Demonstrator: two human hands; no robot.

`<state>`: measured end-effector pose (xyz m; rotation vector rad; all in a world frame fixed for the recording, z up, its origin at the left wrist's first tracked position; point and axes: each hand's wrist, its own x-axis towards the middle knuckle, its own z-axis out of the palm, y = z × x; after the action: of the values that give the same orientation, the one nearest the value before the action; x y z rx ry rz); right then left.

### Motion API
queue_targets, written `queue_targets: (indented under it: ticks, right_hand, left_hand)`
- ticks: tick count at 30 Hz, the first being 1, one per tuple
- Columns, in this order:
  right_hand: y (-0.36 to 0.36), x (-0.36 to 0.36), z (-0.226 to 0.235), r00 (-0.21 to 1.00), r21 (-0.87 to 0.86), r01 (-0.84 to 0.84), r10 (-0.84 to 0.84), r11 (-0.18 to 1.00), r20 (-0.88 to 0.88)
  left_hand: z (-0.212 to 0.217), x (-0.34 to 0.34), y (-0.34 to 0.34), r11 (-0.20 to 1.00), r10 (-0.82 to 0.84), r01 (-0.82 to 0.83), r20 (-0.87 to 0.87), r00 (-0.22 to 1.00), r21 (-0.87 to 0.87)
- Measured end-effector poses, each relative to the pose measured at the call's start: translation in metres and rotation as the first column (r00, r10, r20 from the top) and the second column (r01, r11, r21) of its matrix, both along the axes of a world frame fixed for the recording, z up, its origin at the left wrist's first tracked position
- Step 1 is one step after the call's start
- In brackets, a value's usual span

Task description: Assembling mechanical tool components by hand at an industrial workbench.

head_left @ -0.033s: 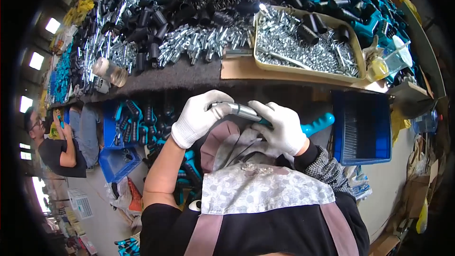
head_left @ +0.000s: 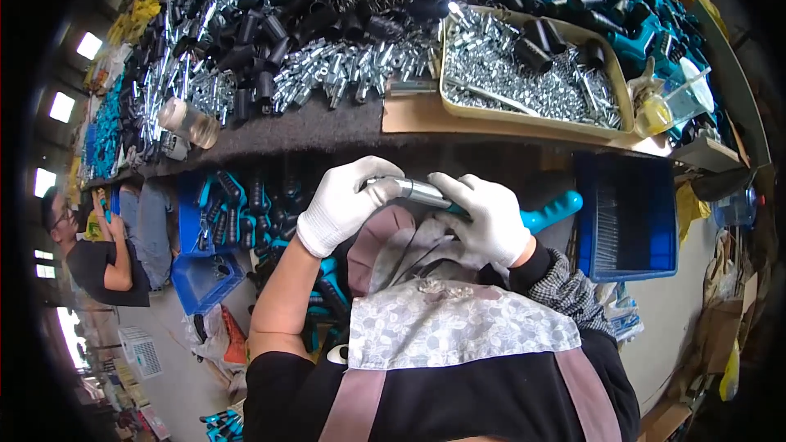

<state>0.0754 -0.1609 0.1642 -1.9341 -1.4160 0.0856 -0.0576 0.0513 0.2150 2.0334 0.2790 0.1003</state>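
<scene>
In front of my lap I hold a teal-handled tool (head_left: 553, 213) with a silver metal cylinder at its front end. My left hand (head_left: 340, 203), in a white knit glove, is closed on the tip of the silver cylinder (head_left: 424, 192), thumb and fingers around it. My right hand (head_left: 490, 219), gloved alike, wraps the tool where the metal meets the teal body. The rounded teal handle sticks out to the right, past my right wrist. My palms and fingers hide the middle of the tool, so its exact kind does not show.
Beyond my hands, a bench carries heaped silver metal parts (head_left: 348, 69), black sleeves (head_left: 250, 30) and teal housings (head_left: 639, 45). A cream tray (head_left: 536, 119) holds small metal pieces. Blue crates (head_left: 630, 274) stand at both sides. A clear jar (head_left: 190, 124) lies tilted; another person (head_left: 106, 254) sits far left.
</scene>
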Motion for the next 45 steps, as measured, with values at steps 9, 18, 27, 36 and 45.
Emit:
queue_targets:
  ticks: [9, 18, 27, 36, 45]
  right_hand:
    - [-0.011, -0.004, -0.001, 0.954, -0.089, -0.156, 0.127, 0.984, -0.270]
    - [-0.016, -0.003, -0.010, 0.729, -0.121, -0.293, 0.140, 0.948, -0.670]
    - [-0.016, -0.004, 0.001, 0.830, -0.164, -0.244, 0.119, 0.956, -0.544]
    - [-0.018, -0.003, -0.009, 0.891, -0.165, -0.228, 0.137, 0.959, -0.433]
    - [-0.017, -0.005, -0.012, 0.913, -0.165, -0.215, 0.138, 0.963, -0.383]
  left_hand:
    - [-0.008, -0.014, -0.009, 0.950, -0.167, 0.109, 0.180, 0.969, 0.292]
    - [-0.007, -0.021, -0.020, 0.937, -0.199, 0.055, 0.397, 0.896, 0.345]
    - [-0.017, -0.025, -0.022, 0.888, -0.317, 0.139, 0.362, 0.877, 0.439]
    - [-0.022, -0.030, -0.026, 0.897, -0.258, 0.058, 0.413, 0.873, 0.439]
    - [-0.030, -0.032, -0.031, 0.973, -0.082, 0.023, 0.251, 0.965, 0.228]
